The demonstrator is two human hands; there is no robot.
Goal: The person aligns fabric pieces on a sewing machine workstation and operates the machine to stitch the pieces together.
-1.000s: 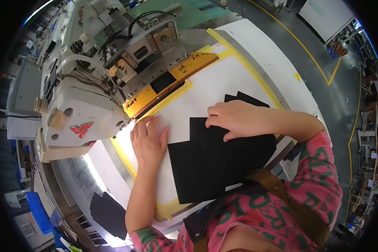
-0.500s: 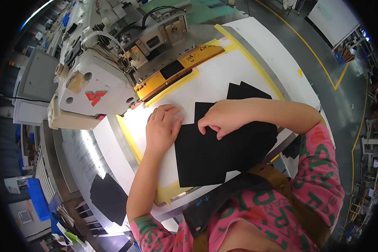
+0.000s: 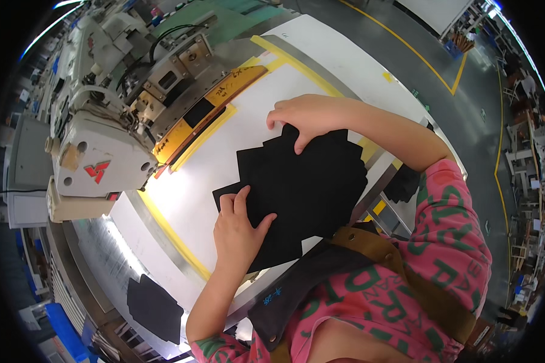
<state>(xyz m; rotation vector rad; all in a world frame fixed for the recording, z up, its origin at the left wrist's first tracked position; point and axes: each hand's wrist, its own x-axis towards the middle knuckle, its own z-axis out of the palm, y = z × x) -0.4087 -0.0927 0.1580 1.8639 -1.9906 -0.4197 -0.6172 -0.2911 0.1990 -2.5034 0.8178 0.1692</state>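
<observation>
Several flat black cut pieces (image 3: 309, 187), seemingly fabric, lie overlapped in a fanned pile on the white work surface in front of me. My left hand (image 3: 239, 233) rests on the near left part of the pile, thumb spread away from the fingers. At the far edge is my right hand (image 3: 306, 120). Its thumb lies on the black pieces while the curved fingers reach past the edge over the white surface. Both hands look open, though the right fingertips are partly turned from view.
A large white sewing machine (image 3: 100, 163) stands at the left, with a yellow-taped clamp bar (image 3: 212, 112) along the work surface. Another black stack (image 3: 154, 308) lies on the metal table at lower left. More black pieces (image 3: 402, 183) sit beyond the right edge.
My right hand has moved from the middle of the pile to its far edge and opened. My left hand has come onto the pile's left side. The pieces are fanned more widely, and the view has shifted.
</observation>
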